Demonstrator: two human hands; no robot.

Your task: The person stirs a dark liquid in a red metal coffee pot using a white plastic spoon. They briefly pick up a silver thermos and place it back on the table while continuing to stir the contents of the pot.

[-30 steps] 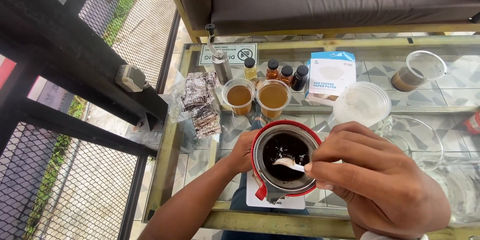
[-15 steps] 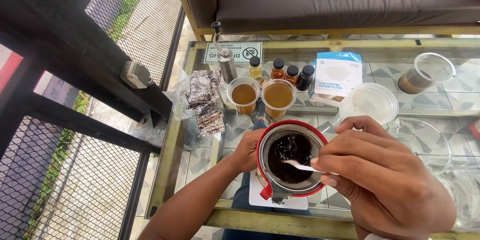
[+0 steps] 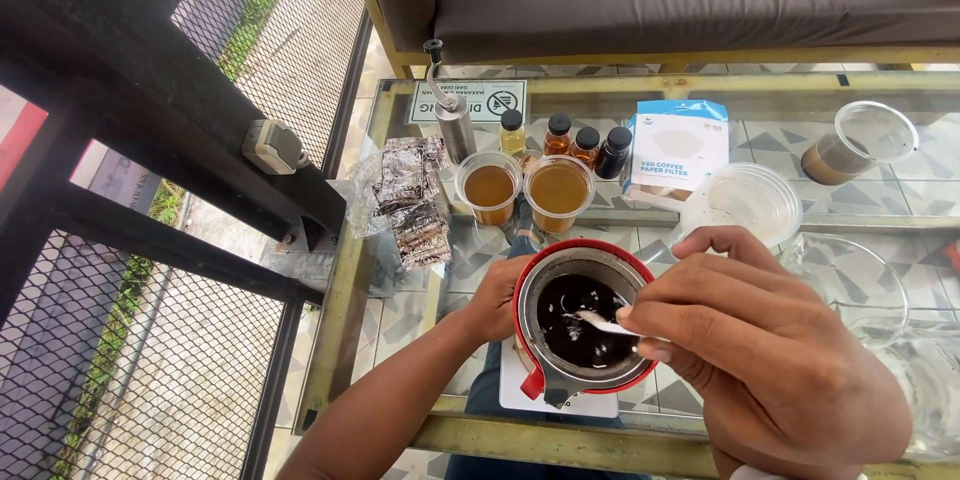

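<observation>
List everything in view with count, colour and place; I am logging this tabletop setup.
red-rimmed metal dripper of dark wet grounds: one, red and steel, front centre
small white spoon: one, white, in the grounds
clear plastic cups of brown liquid: two, amber, behind dripper
small dark-capped bottles: four, behind the cups
steel hand grinder: one, silver, back left
blue-and-white box of paper filters: one, back centre
silver foil sachets: several, left
glass-topped table: one, yellow frame
left hand: steadies the dripper
right hand: grip on the spoon
</observation>
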